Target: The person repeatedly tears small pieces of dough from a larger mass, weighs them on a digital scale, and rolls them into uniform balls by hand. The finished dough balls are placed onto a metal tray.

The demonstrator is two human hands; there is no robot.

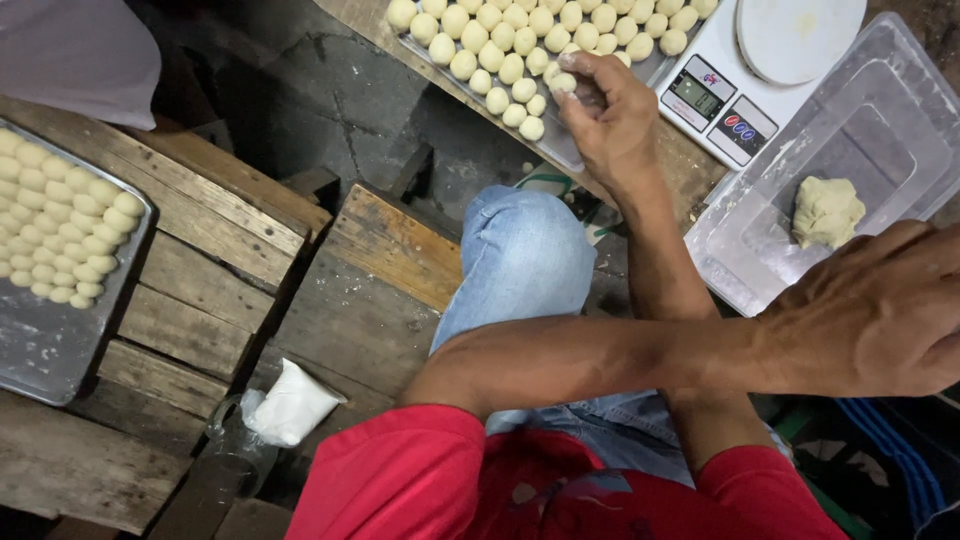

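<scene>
My arms are crossed over my knee in blue jeans (520, 260). My right hand (610, 120) reaches up to a metal tray (560, 145) filled with rows of small pale dough balls (500, 45) and pinches one dough ball (562, 82) at the end of the nearest row. My left hand (880, 310) lies across to the right, back up, beside a clear plastic container (870, 120) holding a lump of dough (826, 211). Its fingers curl out of sight, so I cannot tell whether it holds anything.
A white digital kitchen scale (745, 75) stands between the tray and the container. At the left, a second metal tray (45, 345) with several dough balls rests on wooden planks (200, 290). A white plastic bag (290, 405) lies below. Dark stone floor lies between.
</scene>
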